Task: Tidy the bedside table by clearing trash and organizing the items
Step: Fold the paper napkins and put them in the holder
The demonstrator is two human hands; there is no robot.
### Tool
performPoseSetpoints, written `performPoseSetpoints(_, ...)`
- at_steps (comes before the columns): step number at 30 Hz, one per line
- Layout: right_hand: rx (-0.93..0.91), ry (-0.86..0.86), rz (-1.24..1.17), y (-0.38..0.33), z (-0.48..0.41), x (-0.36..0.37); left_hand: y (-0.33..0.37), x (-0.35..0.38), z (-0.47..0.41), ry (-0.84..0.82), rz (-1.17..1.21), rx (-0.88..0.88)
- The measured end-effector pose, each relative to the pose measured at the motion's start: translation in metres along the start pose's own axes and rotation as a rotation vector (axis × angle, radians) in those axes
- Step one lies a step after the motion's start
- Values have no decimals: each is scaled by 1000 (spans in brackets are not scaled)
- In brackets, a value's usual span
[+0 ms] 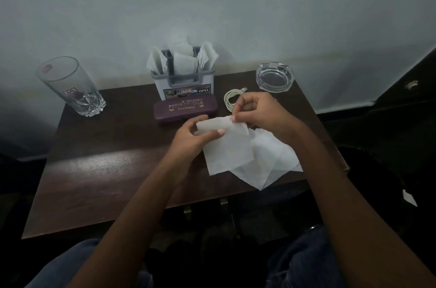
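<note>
Pinching the top edge of a white paper napkin [226,146] with both hands, I hold it just above the dark wooden desk [106,169], a little toward 3 o'clock from the middle. My left hand [191,134] grips the left end of this edge, with the thumb on the front and the other fingers curled behind the paper. My right hand [257,110] takes the right end, where its fingers [238,116] are closed on the paper in a small pinch. The top edge looks folded over between the two hands.

The lower part of the napkin falls onto more loose napkins [269,160]. They lie spread and overlapping at about 4 o'clock, and one corner reaches the near edge of the desk.

At 12 o'clock, against the wall [236,4], stands a grey napkin holder [182,77] filled with white napkins. Just in front of it lies a closed purple spectacle case [185,108] with gold letters, and my left hand is near its front side. At about 1 o'clock, partly hidden behind my right hand, is a coiled pale cable [230,98]. A clear glass ashtray [274,76] sits at 2 o'clock, close to the far corner. A tall drinking glass [70,86] stands upright at 10 o'clock, well apart from the other things.
</note>
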State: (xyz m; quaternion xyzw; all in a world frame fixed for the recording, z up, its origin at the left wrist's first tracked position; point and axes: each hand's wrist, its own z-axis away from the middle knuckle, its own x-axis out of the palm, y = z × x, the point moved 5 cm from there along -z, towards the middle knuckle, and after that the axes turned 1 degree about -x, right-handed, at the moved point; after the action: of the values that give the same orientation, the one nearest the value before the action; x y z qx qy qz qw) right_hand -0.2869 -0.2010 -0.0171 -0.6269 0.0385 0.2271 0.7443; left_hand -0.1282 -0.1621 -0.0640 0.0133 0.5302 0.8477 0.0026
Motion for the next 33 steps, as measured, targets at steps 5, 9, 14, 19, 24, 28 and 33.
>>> performPoseSetpoints(5, 48, 145, -95, 9, -6, -4, 1, 6, 4, -85, 150, -100)
performPoseSetpoints(9, 68, 224, -7, 19, -11, -8, 2, 4, 3, -51, 273, -153)
performPoseSetpoints(14, 188, 151, 617, 46, -16, -10, 6, -8, -1, -13, 383, -130)
performPoseSetpoints(19, 214, 145, 661, 54, -17, -3, 8, -16, -2, 38, 341, -91)
performPoseSetpoints(24, 134, 87, 422, 35, -13, -13, 10, -24, -2, 107, 255, -64)
performPoseSetpoints(28, 28, -22, 145, 5, 0, -16, 18, -32, 0, 184, 110, 50)
performPoseSetpoints(33, 21, -247, 104, -11, 6, -5, 24, -34, 1, 222, -26, 158)
